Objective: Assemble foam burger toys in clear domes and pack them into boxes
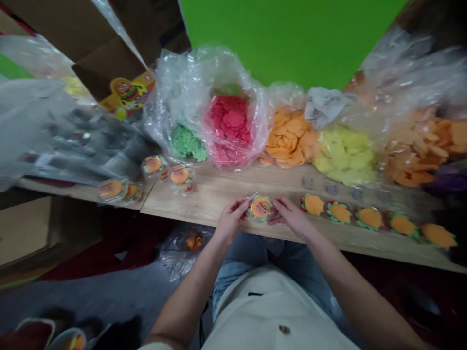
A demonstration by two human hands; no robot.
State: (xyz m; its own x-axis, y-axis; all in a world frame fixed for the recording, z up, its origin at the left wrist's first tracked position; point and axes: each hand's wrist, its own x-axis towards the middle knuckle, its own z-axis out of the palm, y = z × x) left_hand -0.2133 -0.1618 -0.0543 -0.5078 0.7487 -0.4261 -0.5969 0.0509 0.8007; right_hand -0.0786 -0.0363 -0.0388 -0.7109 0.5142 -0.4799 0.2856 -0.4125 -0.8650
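A small felt burger toy in a clear packet (260,208), orange on top with a green frill, is held over the near edge of the wooden table (226,192). My left hand (230,219) pinches its left side, fingers closed. My right hand (290,216) pinches its right side, fingers closed too. To the right of my right hand a row of several unpacked felt burgers (370,218) lies along the table edge.
Clear bags of felt pieces line the back: green (187,143), red (229,127), orange (290,138), yellow (345,153), more orange (425,146). Several packed burgers (153,166) lie at the left. A printed cardboard box (127,95) and crumpled plastic (54,131) stand far left.
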